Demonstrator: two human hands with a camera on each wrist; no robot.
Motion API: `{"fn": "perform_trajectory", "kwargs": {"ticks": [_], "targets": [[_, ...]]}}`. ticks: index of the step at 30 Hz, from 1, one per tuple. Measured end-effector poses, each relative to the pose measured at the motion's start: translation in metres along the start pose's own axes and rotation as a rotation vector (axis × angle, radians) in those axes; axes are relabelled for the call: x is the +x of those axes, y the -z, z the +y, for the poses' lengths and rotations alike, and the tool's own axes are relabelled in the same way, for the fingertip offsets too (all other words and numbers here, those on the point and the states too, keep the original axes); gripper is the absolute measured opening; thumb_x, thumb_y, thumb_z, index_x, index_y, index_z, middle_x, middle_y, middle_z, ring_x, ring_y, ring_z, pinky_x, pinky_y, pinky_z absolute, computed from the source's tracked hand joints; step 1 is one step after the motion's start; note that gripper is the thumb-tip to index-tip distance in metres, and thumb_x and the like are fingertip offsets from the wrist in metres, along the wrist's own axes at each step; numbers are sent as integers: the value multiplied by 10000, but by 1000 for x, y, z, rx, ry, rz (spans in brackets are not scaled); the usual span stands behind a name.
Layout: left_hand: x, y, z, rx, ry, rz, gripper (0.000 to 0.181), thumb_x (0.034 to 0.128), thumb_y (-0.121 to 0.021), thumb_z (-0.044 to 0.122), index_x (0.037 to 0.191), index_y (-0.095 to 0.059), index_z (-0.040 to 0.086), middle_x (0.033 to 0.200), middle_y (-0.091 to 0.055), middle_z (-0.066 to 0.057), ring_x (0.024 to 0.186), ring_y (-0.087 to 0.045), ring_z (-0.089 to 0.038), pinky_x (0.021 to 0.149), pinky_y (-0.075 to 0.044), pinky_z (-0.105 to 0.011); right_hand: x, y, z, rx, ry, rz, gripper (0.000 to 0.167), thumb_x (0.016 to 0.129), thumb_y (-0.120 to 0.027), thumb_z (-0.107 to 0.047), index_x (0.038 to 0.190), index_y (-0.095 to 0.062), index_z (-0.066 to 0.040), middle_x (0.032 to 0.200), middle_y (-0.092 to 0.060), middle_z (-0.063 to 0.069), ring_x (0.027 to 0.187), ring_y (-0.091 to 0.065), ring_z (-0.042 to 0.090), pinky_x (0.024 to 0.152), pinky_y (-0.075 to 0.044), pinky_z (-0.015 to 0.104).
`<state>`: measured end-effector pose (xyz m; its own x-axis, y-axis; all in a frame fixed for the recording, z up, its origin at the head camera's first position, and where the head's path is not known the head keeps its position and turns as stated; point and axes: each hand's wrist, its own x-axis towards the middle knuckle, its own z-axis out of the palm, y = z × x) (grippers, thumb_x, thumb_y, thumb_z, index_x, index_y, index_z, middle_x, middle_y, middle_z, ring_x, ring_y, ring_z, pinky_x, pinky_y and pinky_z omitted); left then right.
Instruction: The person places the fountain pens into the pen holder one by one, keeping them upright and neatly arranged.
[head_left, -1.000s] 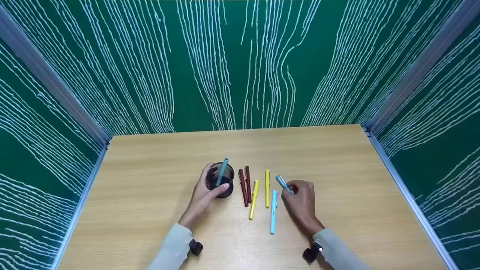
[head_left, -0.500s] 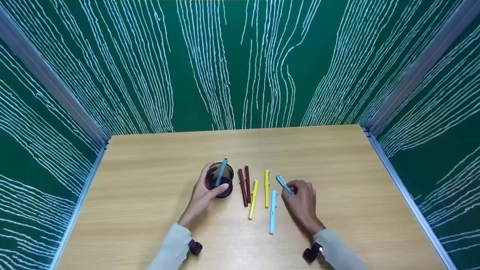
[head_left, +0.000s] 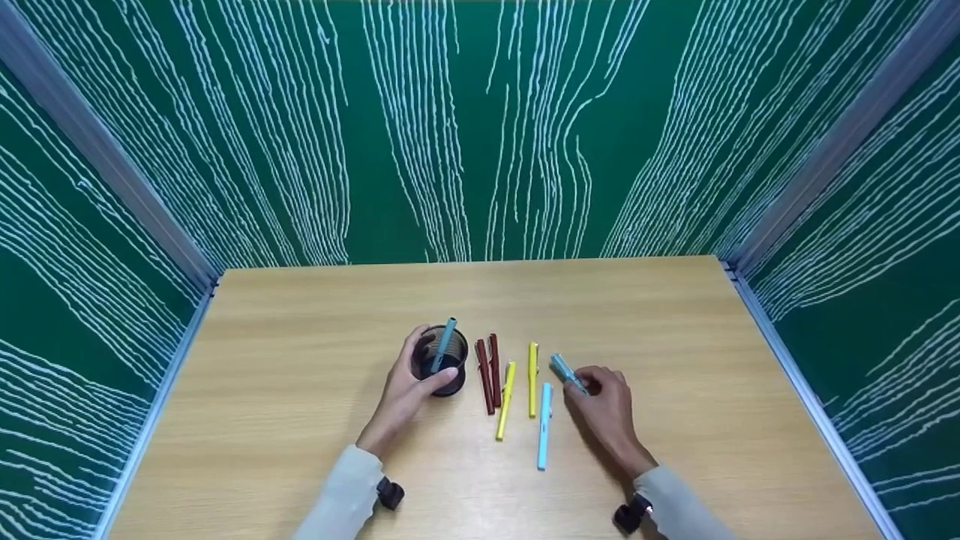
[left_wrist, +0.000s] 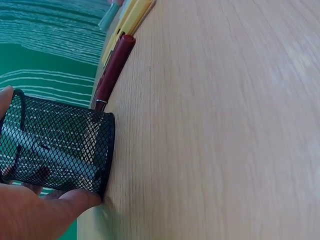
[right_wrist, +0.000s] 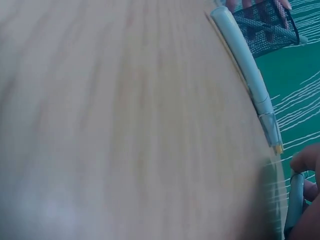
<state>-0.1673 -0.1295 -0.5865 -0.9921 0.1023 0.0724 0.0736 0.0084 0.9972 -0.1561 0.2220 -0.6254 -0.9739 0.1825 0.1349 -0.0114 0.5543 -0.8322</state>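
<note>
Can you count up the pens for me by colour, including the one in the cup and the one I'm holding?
Dark red pens: 2
Yellow pens: 2
Light blue pen: 1
Teal pens: 2, one in the mesh cup, one in your right hand
Total: 7

Head: high, faces fwd/down, farthest; tbl (head_left: 300,322) mid/low, wall (head_left: 382,225) top | L wrist: low, close, across tbl, rolled sideways; cup (left_wrist: 57,135) + L hand (left_wrist: 35,212) L edge, tbl ctr/R | R wrist: low, close, rolled opp. way; tbl L/ctr, R hand (right_wrist: 311,215) lower R, cup farther, upper R | shared: cup, all 3 views
</note>
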Motion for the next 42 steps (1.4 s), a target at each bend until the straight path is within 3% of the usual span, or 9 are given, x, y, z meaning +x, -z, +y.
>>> {"fn": "perform_trajectory", "kwargs": {"ticks": [5, 10, 21, 26, 33, 42], "targets": [[0, 0, -1, -3, 2, -5, 933, 935, -882, 145, 1697, -347, 85, 1681, -431, -255, 1575, -373, -455, 1304, -258, -594, -2, 3, -7, 53, -23, 15, 206, 936, -843, -83, 1123, -804, -7, 1031, -704, 121, 1000, -584, 264, 851, -479, 342], [1, -1, -1, -46, -30, -17, 925, 929, -866, 92, 1687, -338, 34, 1662, -425, -306, 1553, -372, -495, 1300, -257, -586, -1, 6, -14, 100, -12, 25, 159, 939, -839, -61, 1089, -803, -21, 989, -688, 109, 970, -577, 249, 852, -449, 338], [2, -3, -1, -16, -26, -13, 912, 935, -868, 111, 1686, -354, 56, 1659, -448, -281, 1550, -404, -456, 1303, -249, -606, -3, 15, -25, 126, -13, 26, 157, 945, -831, -76, 1095, -807, -34, 975, -672, 98, 943, -554, 252, 790, -465, 311], [1, -2, -1, 8, -23, 4, 897, 929, -878, 126, 1679, -386, 104, 1654, -474, -239, 1543, -424, -435, 1294, -277, -595, -3, 16, -28, 128, -26, 17, 157, 955, -830, -78, 1105, -806, -34, 997, -676, 99, 974, -560, 256, 802, -473, 300], [2, -1, -2, 4, -30, 1, 894, 931, -869, 95, 1675, -375, 66, 1648, -466, -269, 1538, -423, -448, 1294, -276, -598, -3, 20, -36, 158, -34, 18, 136, 962, -839, -85, 1090, -817, -45, 982, -698, 86, 980, -554, 251, 841, -435, 338], [2, -3, -4, -59, -54, -8, 883, 930, -848, 37, 1667, -363, 32, 1654, -451, -272, 1554, -388, -476, 1304, -258, -577, -2, 24, -48, 239, 1, 3, 92, 982, -831, -108, 1065, -835, -67, 971, -774, 78, 1009, -592, 264, 887, -410, 345]]}}
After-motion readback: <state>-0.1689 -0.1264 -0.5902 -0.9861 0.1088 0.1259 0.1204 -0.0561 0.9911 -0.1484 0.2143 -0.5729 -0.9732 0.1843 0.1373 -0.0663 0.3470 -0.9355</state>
